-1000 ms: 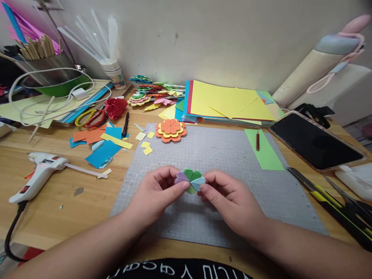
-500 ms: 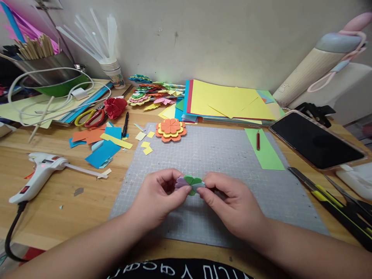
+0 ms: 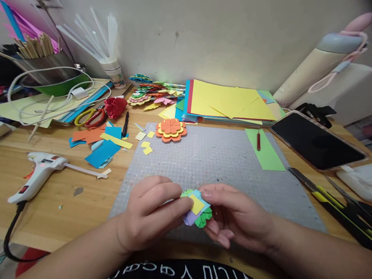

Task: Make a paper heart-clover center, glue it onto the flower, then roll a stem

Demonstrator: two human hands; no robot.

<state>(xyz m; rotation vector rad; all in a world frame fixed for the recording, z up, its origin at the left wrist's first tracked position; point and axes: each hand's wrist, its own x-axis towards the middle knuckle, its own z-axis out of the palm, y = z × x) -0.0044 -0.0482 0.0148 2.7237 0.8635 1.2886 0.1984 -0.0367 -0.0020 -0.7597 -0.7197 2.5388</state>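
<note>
Over the near edge of the grey cutting mat [image 3: 221, 155], both hands pinch one small paper flower [image 3: 199, 216]. The left hand [image 3: 151, 215] grips its left side with thumb and fingers. The right hand [image 3: 235, 217] cups it from the right, thumb on top and fingers curled underneath.

A second ago the flower sat a little further up the mat, with its purple, green and pale blue heart petals facing up. Now it has been flipped and drawn closer to the body. A small yellow square [image 3: 197, 204] on its back faces the camera, with green, purple and blue edges showing around it. The work seems to have moved from the front of the flower to its underside.

At the mat's far left corner lies an orange and yellow flower [image 3: 171, 130], unmoved. On the mat's right edge a green strip [image 3: 266, 153] carries a red pencil [image 3: 258, 140]. Left of the mat, on the bench [image 3: 72, 201], are blue scraps [image 3: 101, 151] and a white glue gun [image 3: 40, 170]. Beyond the mat is a stack of coloured sheets [image 3: 229, 101], and to its right a dark phone [image 3: 315, 141].
</note>
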